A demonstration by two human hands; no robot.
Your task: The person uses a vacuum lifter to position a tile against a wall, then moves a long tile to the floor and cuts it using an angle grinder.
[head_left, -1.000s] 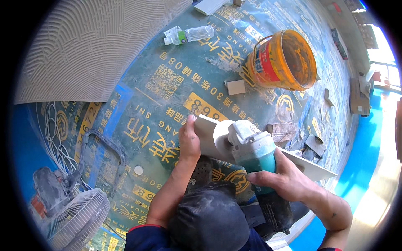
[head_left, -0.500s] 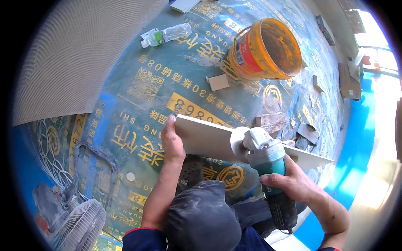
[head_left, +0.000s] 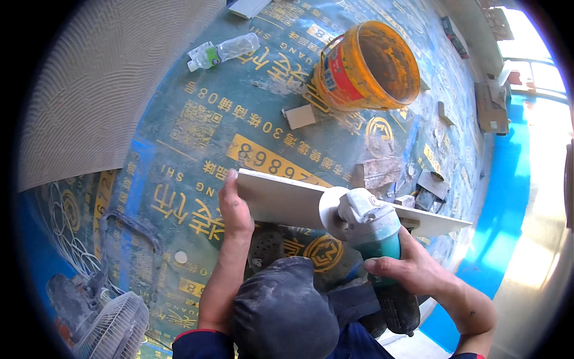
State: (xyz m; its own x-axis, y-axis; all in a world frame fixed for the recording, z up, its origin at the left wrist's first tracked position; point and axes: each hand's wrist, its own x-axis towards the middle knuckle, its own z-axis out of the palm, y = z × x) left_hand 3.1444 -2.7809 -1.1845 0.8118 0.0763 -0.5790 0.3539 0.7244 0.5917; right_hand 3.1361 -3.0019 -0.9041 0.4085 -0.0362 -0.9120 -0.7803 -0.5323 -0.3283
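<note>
A thin, pale tile [head_left: 278, 197] spans the space in front of me, tilted, its long upper edge facing away. At its left end, my left hand [head_left: 235, 209] grips the tile by the side, thumb up at the corner. My right hand [head_left: 409, 263] is wrapped around the teal and black body of an angle grinder [head_left: 382, 245]. The grinder's round white disc [head_left: 330, 209] overlaps the tile near its middle; how deep it sits in the tile, I cannot tell. Grinder and right hand cover part of the tile, whose right end shows beyond them.
An orange bucket [head_left: 368, 66] with a dirty inside stands beyond the tile. Nearby lie a plastic bottle [head_left: 224, 51], a small tile piece [head_left: 299, 116] and a dusty block [head_left: 378, 172]. A fan [head_left: 116, 329] and white cables [head_left: 75, 239] are at the lower left.
The whole view has shifted, so the floor objects appear farther left. The tile and grinder have come slightly nearer to me; both hands keep their grips.
</note>
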